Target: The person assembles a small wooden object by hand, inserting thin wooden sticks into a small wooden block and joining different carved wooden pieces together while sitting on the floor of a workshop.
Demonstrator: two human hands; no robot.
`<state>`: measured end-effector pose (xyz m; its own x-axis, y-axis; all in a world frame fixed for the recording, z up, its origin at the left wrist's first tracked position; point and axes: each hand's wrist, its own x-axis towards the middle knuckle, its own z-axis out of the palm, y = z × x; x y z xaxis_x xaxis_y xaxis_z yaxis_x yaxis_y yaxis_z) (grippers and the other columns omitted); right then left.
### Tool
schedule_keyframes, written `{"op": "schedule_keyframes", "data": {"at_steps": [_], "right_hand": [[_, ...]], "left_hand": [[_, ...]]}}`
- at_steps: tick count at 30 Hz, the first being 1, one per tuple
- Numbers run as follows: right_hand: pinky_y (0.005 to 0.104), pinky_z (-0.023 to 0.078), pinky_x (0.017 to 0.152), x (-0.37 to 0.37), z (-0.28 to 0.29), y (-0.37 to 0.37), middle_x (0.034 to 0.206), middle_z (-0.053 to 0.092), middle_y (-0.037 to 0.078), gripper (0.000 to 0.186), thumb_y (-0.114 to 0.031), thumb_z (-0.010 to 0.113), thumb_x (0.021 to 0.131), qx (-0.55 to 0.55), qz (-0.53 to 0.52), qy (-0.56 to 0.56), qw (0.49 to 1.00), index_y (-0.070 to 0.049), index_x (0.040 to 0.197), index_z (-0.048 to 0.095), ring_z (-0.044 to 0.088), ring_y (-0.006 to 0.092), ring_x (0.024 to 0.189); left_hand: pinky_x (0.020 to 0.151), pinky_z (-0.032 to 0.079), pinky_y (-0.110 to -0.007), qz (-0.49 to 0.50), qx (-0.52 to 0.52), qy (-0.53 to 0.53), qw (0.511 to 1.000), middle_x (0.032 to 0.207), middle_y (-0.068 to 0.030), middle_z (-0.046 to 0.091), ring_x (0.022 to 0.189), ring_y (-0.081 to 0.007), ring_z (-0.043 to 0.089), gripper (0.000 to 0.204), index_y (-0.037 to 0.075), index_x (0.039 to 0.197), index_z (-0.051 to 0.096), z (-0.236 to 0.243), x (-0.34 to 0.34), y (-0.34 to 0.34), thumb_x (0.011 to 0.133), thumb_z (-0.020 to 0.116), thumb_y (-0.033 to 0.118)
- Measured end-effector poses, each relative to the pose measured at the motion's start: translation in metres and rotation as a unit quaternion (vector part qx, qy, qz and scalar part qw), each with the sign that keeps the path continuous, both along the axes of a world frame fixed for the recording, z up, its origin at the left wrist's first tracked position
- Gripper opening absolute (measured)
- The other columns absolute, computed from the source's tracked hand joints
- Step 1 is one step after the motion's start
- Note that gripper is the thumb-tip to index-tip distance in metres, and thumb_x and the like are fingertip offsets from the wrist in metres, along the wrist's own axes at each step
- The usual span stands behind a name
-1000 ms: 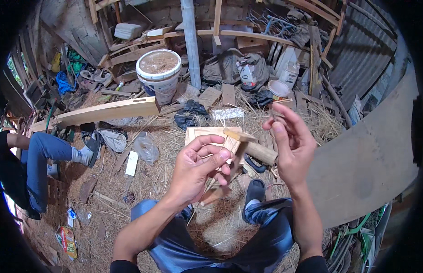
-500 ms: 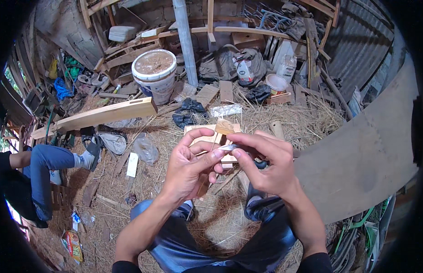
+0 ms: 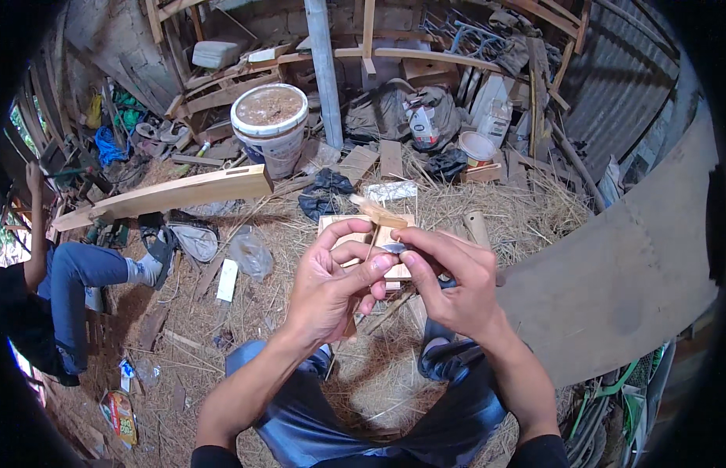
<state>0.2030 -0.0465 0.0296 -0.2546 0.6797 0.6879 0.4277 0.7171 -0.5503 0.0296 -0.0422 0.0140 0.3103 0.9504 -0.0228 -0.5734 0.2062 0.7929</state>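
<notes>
My left hand (image 3: pixel 325 285) is closed around a thin wooden piece (image 3: pixel 377 212), whose broad, pale-tipped upper end shows above the fingers. The palm and fingers hide most of its lower part. My right hand (image 3: pixel 463 282) pinches a small shiny metal blade (image 3: pixel 394 247) between thumb and fingertips. That blade lies close by the left thumb, against or just beside the wood; the exact contact is too small to tell. Below and behind the hands sits a light wooden block (image 3: pixel 335 228), partly covered by them.
A long timber beam (image 3: pixel 175 193) lies at the left, near a seated person's leg (image 3: pixel 90 273). Behind stands a white bucket (image 3: pixel 269 117) beside a post (image 3: pixel 324 78). A large grey sheet (image 3: pixel 612 265) leans in at the right. Straw and wood scraps litter the floor.
The wooden piece has turned, its broad end now tilting up and to the left. The blade has shifted slightly down with my right fingers. At the left, the other person's arm is now raised.
</notes>
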Motion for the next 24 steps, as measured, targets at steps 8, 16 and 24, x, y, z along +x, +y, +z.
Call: {"op": "schedule_keyframes", "data": {"at_steps": [8,16,24], "right_hand": [[0.0251,0.046,0.054,-0.005,-0.006,0.002,0.081,0.067,0.012,0.020,-0.001,0.060,0.083,-0.046,-0.050,0.079,0.995,0.001,0.103,0.064,0.063,0.0136,0.065],[0.0221,0.044,0.050,0.010,0.006,0.000,0.077,0.067,0.008,0.021,-0.002,0.062,0.081,-0.064,-0.016,0.057,0.996,0.000,0.102,0.066,0.058,0.0082,0.057],[0.0249,0.046,0.050,0.008,0.009,-0.004,0.077,0.066,0.013,0.026,0.000,0.065,0.077,-0.032,-0.001,0.008,0.999,0.001,0.102,0.064,0.062,0.0160,0.059]], "left_hand": [[0.042,0.045,-0.020,0.002,0.012,0.049,0.999,0.084,-0.0116,0.063,0.057,-0.0127,0.060,0.044,0.000,0.117,0.038,-0.004,0.001,-0.002,0.083,0.066,0.003],[0.044,0.048,-0.021,-0.010,0.017,0.024,1.000,0.085,-0.0143,0.064,0.060,-0.0147,0.062,0.045,0.000,0.118,0.036,-0.006,0.003,-0.002,0.085,0.065,0.005],[0.044,0.049,-0.022,-0.009,0.010,0.021,1.000,0.088,-0.0145,0.065,0.061,-0.0158,0.063,0.046,0.003,0.119,0.034,-0.004,0.002,-0.002,0.084,0.065,0.005]]}}
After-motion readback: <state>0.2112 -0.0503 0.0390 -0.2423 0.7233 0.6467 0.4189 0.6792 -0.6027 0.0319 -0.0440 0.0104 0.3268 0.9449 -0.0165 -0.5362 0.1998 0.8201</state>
